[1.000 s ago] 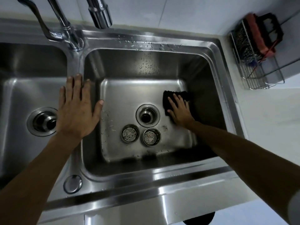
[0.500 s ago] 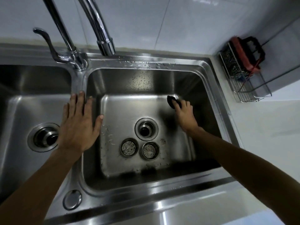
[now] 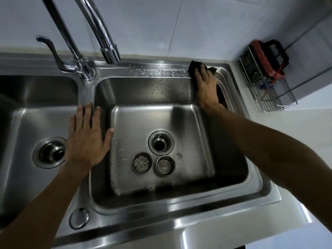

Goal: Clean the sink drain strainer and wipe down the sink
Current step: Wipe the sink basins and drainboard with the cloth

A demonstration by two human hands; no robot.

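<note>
Right hand (image 3: pixel 205 83) is on the back ledge of the sink (image 3: pixel 161 218), well behind and right of the open drain (image 3: pixel 160 142), pressing the black cloth (image 3: pixel 195 66) down. Its grip is apart: fingers lie straight over the cloth, not curled round it. Left hand (image 3: pixel 88 135) is left of the drain, palm down on the divider between the basins, grip also apart and holding nothing; looks like bracing. Left strainer (image 3: pixel 142 162) and right strainer (image 3: pixel 164 165) sit loose on the basin floor just on the near side of the drain, side by side, and both look packed with pale residue, so I'd call that half of the job not done. Risks as I see them: (1) the drain is uncovered, so pushing the droplets (image 3: pixel 156 71) off the ledge behind the drain could flush grit, plus the dark specks (image 3: pixel 179 155) just right of the drain, straight into the pipe. (2) The cloth is only pinned by flat fingers on wet steel, so a fast stroke could bunch it or let it slide into the basin. (3) Emptying the strainers after wiping would re-soil the floor around the drain and mean wiping it again. (4) A stroke along the ledge toward the faucet spout (image 3: pixel 109 53), behind and left of the drain, could knock knuckles on it. (5) The wet divider left of the drain could let the bracing palm slip under weight.
</note>
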